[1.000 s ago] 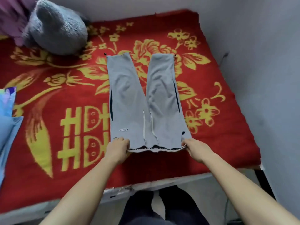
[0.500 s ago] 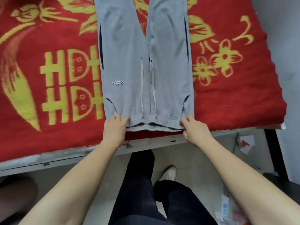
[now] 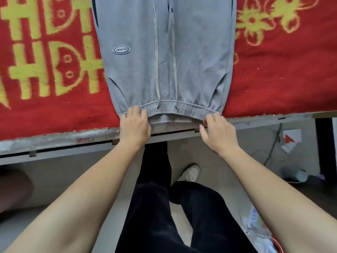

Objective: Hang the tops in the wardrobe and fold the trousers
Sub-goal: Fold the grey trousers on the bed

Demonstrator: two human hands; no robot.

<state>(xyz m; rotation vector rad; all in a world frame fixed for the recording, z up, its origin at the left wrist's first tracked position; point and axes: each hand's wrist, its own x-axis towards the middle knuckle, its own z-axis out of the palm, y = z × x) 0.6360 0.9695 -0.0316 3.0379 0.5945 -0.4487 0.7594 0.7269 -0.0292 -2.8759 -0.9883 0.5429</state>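
Note:
Grey jogging trousers (image 3: 197,52) lie flat on the bed, waistband toward me at the bed's near edge, two drawstrings running up the middle and an oval logo patch on the left thigh. My left hand (image 3: 135,127) pinches the waistband at its left corner. My right hand (image 3: 218,132) grips the waistband at its right corner, fingers curled over the elastic. The legs run out of view past the top of the frame.
The red blanket with yellow pattern (image 3: 273,84) covers the bed; its grey metal frame edge (image 3: 54,141) runs across below. My dark trouser legs and a white shoe (image 3: 190,172) stand on the floor. Cables, paper and clutter (image 3: 290,141) lie at the right.
The trousers have been pulled toward me, waistband now at the bed's edge. The view has tilted down, so the legs, grey plush and wall have left the frame. Both hands stay on the waistband.

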